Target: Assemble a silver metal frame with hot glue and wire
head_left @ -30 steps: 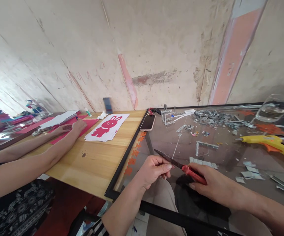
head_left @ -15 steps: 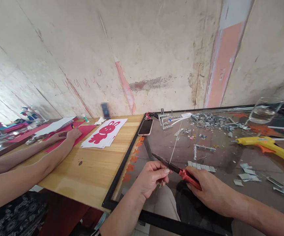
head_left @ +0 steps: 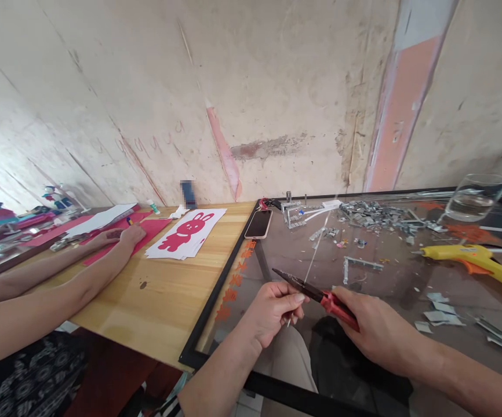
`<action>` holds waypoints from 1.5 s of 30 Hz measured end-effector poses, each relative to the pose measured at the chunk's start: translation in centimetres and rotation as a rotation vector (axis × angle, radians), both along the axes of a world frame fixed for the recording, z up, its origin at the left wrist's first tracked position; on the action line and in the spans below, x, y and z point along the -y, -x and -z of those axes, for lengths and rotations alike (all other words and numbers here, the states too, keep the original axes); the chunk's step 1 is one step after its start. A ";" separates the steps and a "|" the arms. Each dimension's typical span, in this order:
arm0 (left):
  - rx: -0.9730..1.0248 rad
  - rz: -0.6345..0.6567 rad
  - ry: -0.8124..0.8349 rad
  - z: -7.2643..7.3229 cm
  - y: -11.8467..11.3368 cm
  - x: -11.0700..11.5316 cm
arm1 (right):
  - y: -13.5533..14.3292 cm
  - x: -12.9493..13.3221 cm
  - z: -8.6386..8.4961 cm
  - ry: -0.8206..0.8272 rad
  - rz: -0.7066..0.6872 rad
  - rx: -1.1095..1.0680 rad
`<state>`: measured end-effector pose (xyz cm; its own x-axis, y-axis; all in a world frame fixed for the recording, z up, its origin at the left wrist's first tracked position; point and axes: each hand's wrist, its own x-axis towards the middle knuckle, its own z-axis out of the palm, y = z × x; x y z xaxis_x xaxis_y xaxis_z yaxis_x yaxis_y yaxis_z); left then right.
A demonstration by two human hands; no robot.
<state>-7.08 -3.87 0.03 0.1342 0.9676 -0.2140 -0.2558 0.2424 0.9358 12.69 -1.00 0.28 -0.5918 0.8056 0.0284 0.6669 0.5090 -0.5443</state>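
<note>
Reference landmark: the black-screened smartphone [head_left: 258, 224] with a pale pink edge. Left of it, I observe a co-worker's hands [head_left: 123, 234] on red sheets [head_left: 152, 229]. Between those hands and the smartphone lie white paper sheets [head_left: 185, 234], the top one bearing a red rabbit figure.

Nearer to me than the smartphone, my left hand [head_left: 277, 307] is closed, thumb and fingers pinching a thin white strand [head_left: 317, 253]; its lower end protrudes beneath the fingers. The strand slants up and away, right of the smartphone.

Near and right of the smartphone, my right hand [head_left: 373, 324] is wrapped around the red handles of a dark-nosed hand tool [head_left: 316, 293]. The nose crosses the strand just above the left fingertips; I cannot tell whether its jaws grip it.

Right of the smartphone: a heap of grey metallic-looking pieces [head_left: 375, 214]; farther right, a yellow glue gun [head_left: 479, 263] and a clear drinking glass [head_left: 475, 200].
</note>
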 end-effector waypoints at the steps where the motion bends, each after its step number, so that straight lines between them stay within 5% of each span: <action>1: 0.021 -0.002 0.007 -0.1 -0.1 -0.1 | -0.1 -0.1 0.0 -0.012 0.009 0.001; 9: -0.142 0.057 -0.174 -0.1 0.4 -0.8 | -0.2 0.2 -0.6 0.235 -0.066 -0.111; 17: -0.085 -0.019 0.011 -0.5 -1.0 -0.7 | -0.6 -0.7 0.5 -0.091 0.056 0.055; 26: -0.201 0.113 -0.201 -0.7 0.6 -1.4 | -0.6 -0.3 -0.5 0.310 -0.093 -0.155; 34: -0.077 0.075 -0.063 -0.6 -0.3 -1.1 | -0.6 -0.5 -0.1 0.198 -0.001 -0.116; 37: -0.078 0.110 -0.038 -1.5 -0.1 -1.6 | -0.8 -0.7 -0.6 0.333 -0.026 -0.210; 42: -0.151 0.284 -0.025 -3.5 0.2 -3.6 | -1.4 -0.9 -2.1 0.871 -0.056 -0.427; 45: -0.070 0.266 -0.011 -3.5 -0.3 -4.5 | -1.7 -1.1 -2.6 0.901 -0.021 -0.475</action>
